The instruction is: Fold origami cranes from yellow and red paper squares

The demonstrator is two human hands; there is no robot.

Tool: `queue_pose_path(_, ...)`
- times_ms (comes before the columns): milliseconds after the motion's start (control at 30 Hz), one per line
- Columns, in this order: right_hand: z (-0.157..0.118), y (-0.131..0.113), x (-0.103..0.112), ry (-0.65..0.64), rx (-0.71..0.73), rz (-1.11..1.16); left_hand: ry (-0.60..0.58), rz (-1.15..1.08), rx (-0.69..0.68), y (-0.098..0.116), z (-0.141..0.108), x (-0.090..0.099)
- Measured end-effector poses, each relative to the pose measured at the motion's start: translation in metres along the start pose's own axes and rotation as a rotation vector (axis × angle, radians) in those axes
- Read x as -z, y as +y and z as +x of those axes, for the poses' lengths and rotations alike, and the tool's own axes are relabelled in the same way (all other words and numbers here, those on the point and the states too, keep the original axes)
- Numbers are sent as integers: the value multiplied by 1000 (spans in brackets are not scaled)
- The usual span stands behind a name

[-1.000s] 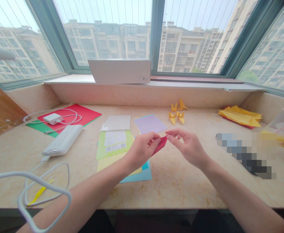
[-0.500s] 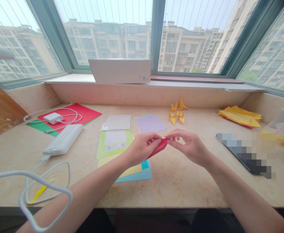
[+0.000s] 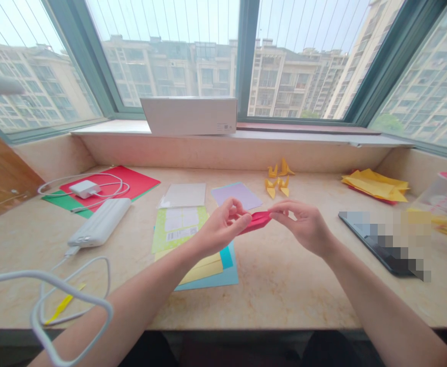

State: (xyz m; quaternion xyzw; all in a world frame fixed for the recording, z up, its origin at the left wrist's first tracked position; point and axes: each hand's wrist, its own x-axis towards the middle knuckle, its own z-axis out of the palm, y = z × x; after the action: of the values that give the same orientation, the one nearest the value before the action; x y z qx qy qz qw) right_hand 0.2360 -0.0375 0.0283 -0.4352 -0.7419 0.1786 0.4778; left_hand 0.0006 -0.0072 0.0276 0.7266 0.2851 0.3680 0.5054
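A folded piece of red paper (image 3: 259, 221) is held above the counter between my two hands. My left hand (image 3: 229, 224) pinches its left end, thumb along the near side. At the right end, my right hand (image 3: 297, 221) grips the tip between thumb and fingers. Part of the paper is hidden by the left thumb and fingers. Behind the hands lies a sheet of purple paper (image 3: 233, 193). Several yellow folded paper cranes (image 3: 277, 186) stand farther back. Under my left forearm are light yellow sheets (image 3: 204, 269), a blue sheet (image 3: 223, 278) and a green packet (image 3: 169, 237).
On the left are a white power bank (image 3: 101, 221), a charger (image 3: 84, 188) on red paper (image 3: 139, 178), and a looped white cable (image 3: 110, 311). A phone (image 3: 376, 244), yellow papers (image 3: 376, 183) and a clear container (image 3: 443, 193) lie right. A white box (image 3: 188, 116) stands on the sill.
The red paper has turned more level and shows more of its top. My right hand has shifted slightly right, and the left fingers have lifted and loosened a little.
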Motion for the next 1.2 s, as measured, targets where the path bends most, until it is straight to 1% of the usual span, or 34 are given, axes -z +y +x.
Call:
queue_pose_path(100, 2, 4, 7, 56, -23, -31, 27, 162, -32, -4, 1, 2)
queue_pose_path(200, 3, 7, 11, 50, 9, -60, 73, 293, -45, -7, 2, 1)
queue_pose_path(300, 3, 8, 12, -18, 84, -64, 90, 322, -88, -6, 2, 0)
queue_pose_path(400, 2, 11, 11, -71, 193, -91, 83, 339, -145, -3, 2, 0)
queue_pose_path(467, 2, 13, 9, -69, 254, -149, 65, 352, -198, -1, 0, 1)
queue_pose_path(567, 3, 16, 9, -38, 284, -215, 37, 359, -256, 0, -2, 1)
queue_pose_path(667, 3, 16, 10, -13, 286, -231, 65, 338, -248, -2, -2, 1)
queue_pose_path(767, 4, 14, 12, -3, 296, -251, 94, 262, -222, -5, 0, -1)
queue_pose_path(900, 3, 10, 11, 12, 257, -261, 64, 141, -182, -10, 2, -2)
queue_pose_path(1033, 1, 7, 6, 54, 180, -154, 30, 56, -155, -14, 2, -2)
queue_pose_path(1100, 0, 5, 4, 41, 160, -97, 18, 13, -160, -16, 2, -3)
queue_pose_path(1200, -1, 4, 2, -10, 172, -69, -5, -51, -142, -17, 2, -4)
